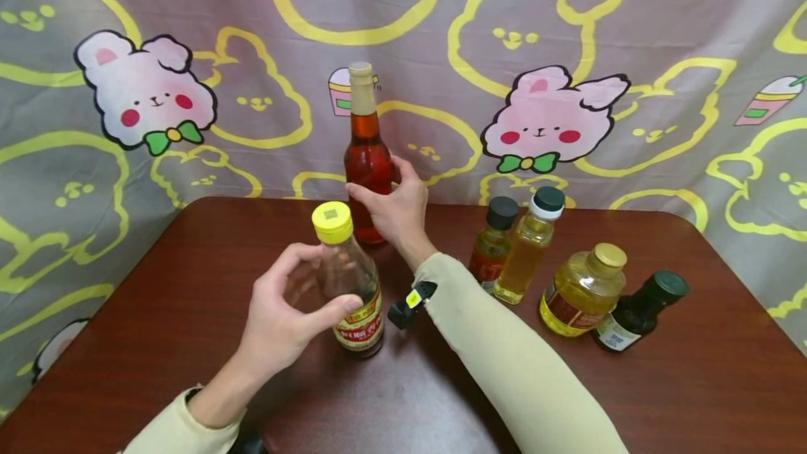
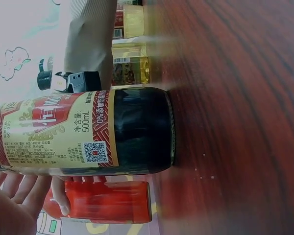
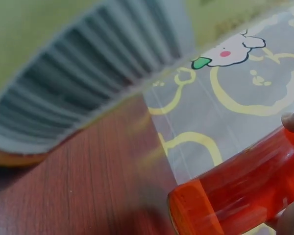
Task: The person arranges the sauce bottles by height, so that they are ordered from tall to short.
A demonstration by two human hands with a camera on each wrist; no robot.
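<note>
A clear bottle with a yellow cap and dark liquid [image 1: 359, 328] stands upright near the middle. My left hand [image 1: 280, 310] curls round it, thumb on the front near the label, fingers at the far side. The left wrist view shows its label [image 2: 63, 132] close up, with the left hand [image 2: 14, 208] beside its upper part. Behind it, my right hand [image 1: 397, 209] grips a tall bottle of red liquid [image 1: 367, 160] by the body. The same red bottle [image 3: 235, 191] fills the lower right of the right wrist view; whether its base touches the table cannot be told.
To the right on the brown table [image 1: 706, 370] stand a dark-capped bottle [image 1: 490, 251], a slim oil bottle [image 1: 525, 251], a round gold-capped oil bottle [image 1: 580, 296] and a dark green-capped bottle [image 1: 637, 317]. A patterned curtain [image 1: 403, 5] hangs behind.
</note>
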